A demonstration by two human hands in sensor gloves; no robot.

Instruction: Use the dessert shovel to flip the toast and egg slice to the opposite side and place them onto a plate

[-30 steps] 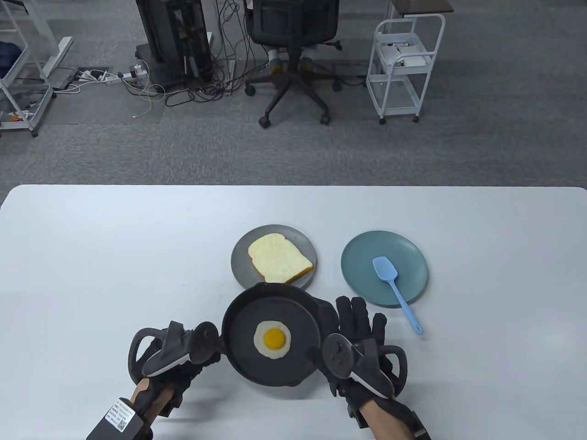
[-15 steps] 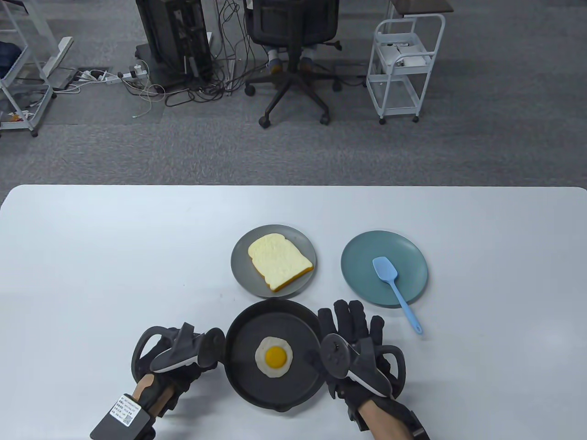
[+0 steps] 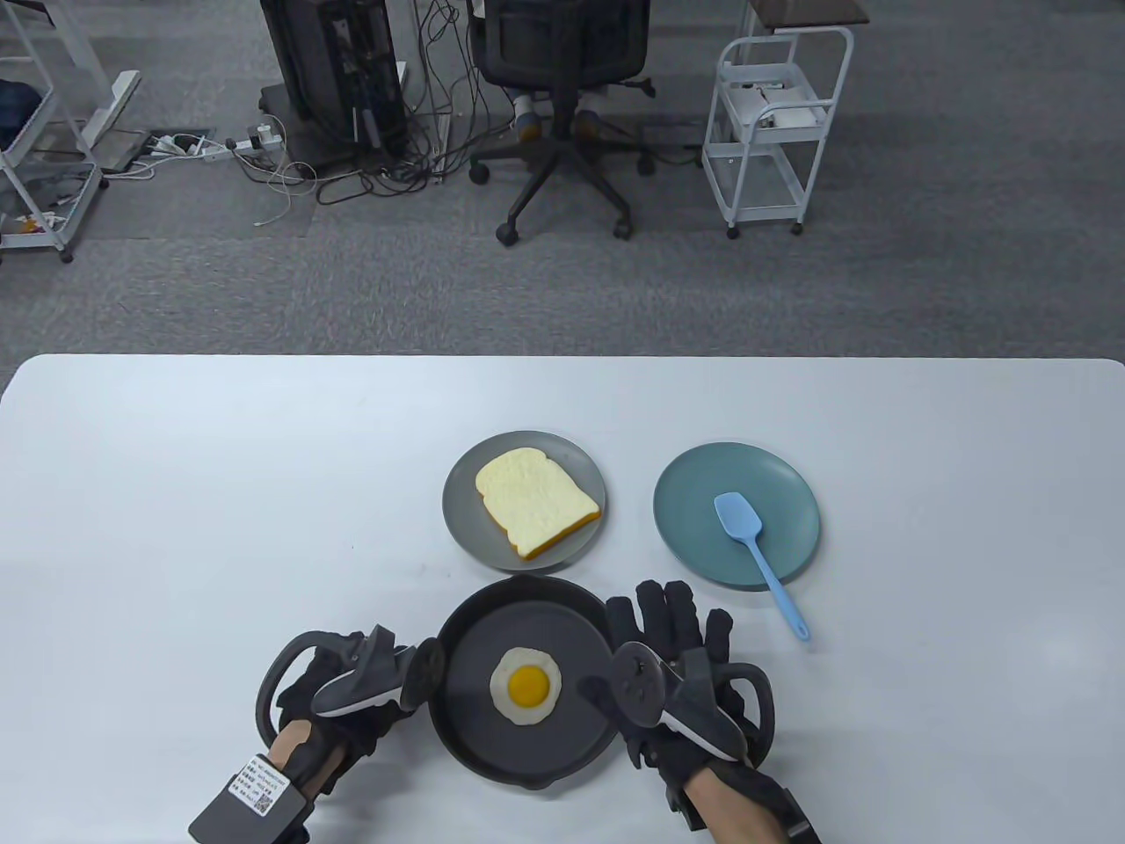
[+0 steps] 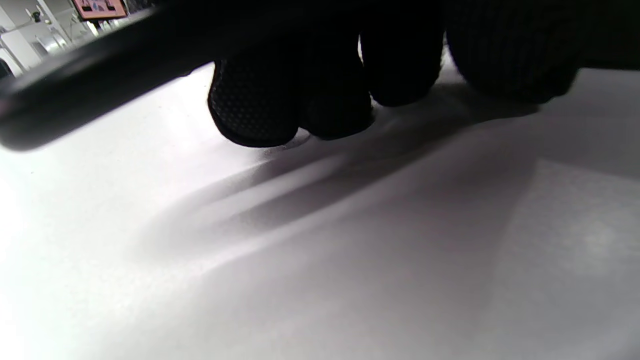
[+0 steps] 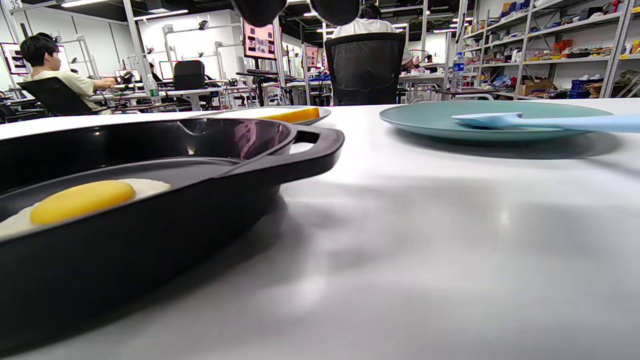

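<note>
Beyond and right of right hand [image 3: 677,677], fingers straight beside pan [image 3: 475,747] holding egg slice [image 3: 526,687]: dessert shovel [image 3: 758,554] on blue plate [image 3: 694,536], handle angled toward it; left hand [image 3: 338,703] farther off, grip unclear.

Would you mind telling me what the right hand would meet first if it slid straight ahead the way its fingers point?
Probably the blue spatula's handle or the teal plate beyond the right hand; bare table lies between, and the line is uncertain.

A white table [image 3: 220,492] carries a black frying pan [image 3: 479,615] at its near edge. Beyond the pan sit a grey plate [image 3: 461,519] and, to the right, a teal plate [image 3: 694,492].
</note>
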